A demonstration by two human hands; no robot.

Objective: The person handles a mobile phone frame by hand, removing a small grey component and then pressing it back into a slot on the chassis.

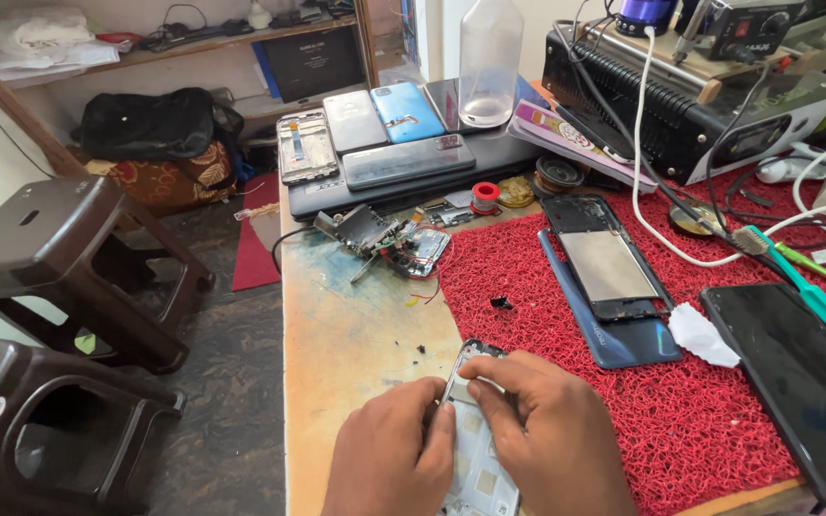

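Observation:
A pale opened phone frame (pixel 478 468) lies at the near edge of the bench, half on the red mesh mat (pixel 709 430). My left hand (pixel 389 454) grips its left side, thumb pressed on the inner plate. My right hand (pixel 552 435) covers its right side, with fingertips pinching at the frame's upper part. Most of the frame is hidden under both hands.
On the mat lie an opened dark phone (pixel 604 258) over a blue back cover (pixel 614 334), a white tissue scrap (pixel 703 336), a black screen (pixel 800 387) and a teal toothbrush (pixel 805 287). Loose circuit parts (pixel 389 239), stacked phones (pixel 380 143), a bottle (pixel 489 62); brown stools (pixel 59 248) at left.

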